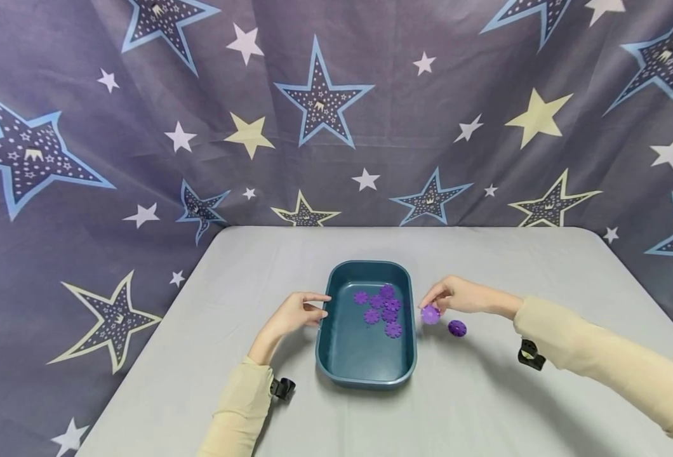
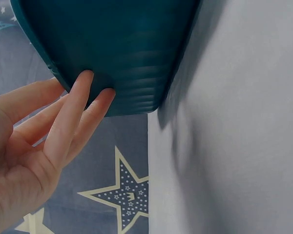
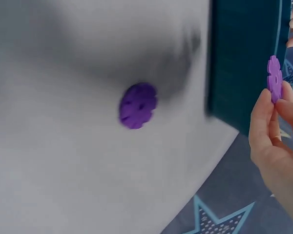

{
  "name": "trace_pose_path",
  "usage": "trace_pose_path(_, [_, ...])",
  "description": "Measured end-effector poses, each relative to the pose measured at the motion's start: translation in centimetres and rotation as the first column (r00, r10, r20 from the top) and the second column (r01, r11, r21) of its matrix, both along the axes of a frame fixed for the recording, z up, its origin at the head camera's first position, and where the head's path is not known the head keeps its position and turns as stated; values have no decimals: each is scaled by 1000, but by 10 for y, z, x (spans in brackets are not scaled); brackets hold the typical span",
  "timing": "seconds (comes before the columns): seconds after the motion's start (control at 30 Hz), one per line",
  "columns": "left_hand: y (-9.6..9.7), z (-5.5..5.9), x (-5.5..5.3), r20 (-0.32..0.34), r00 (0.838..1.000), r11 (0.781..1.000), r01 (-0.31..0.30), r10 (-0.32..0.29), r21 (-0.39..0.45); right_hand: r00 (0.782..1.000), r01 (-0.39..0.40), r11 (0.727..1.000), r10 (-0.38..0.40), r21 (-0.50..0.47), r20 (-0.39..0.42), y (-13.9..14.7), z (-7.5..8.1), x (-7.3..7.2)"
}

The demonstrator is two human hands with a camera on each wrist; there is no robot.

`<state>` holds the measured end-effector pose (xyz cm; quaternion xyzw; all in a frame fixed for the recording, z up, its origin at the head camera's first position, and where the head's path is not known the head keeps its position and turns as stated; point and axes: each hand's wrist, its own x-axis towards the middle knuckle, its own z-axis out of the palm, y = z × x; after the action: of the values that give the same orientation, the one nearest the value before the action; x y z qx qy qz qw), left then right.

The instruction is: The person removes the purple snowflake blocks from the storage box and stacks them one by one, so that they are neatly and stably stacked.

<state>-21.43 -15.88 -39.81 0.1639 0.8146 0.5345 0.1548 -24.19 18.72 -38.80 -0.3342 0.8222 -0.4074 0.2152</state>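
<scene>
A dark teal bin point(image 1: 365, 373) stands on the table, with several purple notched discs point(image 1: 371, 316) lying inside it. My left hand point(image 1: 293, 315) touches the bin's left side; in the left wrist view its nearly straight fingers point(image 2: 71, 114) rest against the outer wall. Just outside the right rim, my right hand point(image 1: 456, 295) pinches a purple flower-shaped disc point(image 3: 274, 79) between thumb and fingertips, held upright above the table. Another purple disc point(image 3: 138, 106) lies flat on the table below that hand, right of the bin.
A pale cloth covers the table point(image 1: 485, 406). Behind and beside it hangs a dark curtain point(image 1: 371, 158) printed with stars. Black wrist mounts point(image 1: 531, 354) sit by both sleeves.
</scene>
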Motion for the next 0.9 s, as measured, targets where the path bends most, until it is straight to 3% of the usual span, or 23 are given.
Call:
trace_pose_path(0.13, [2, 6, 4, 2, 1000, 1000, 1, -1, -5, 999, 26, 1000, -26, -1, 18, 12, -6, 1])
trace_pose_path(0.37, [0, 5, 5, 5, 1000, 1000, 2, -2, 2, 995, 68, 998, -68, 1, 71, 28, -19, 3])
trace_pose_path(0.9, [3, 7, 5, 1, 1000, 1000, -9, 9, 5, 990, 103, 994, -105, 27, 89, 46, -40, 0])
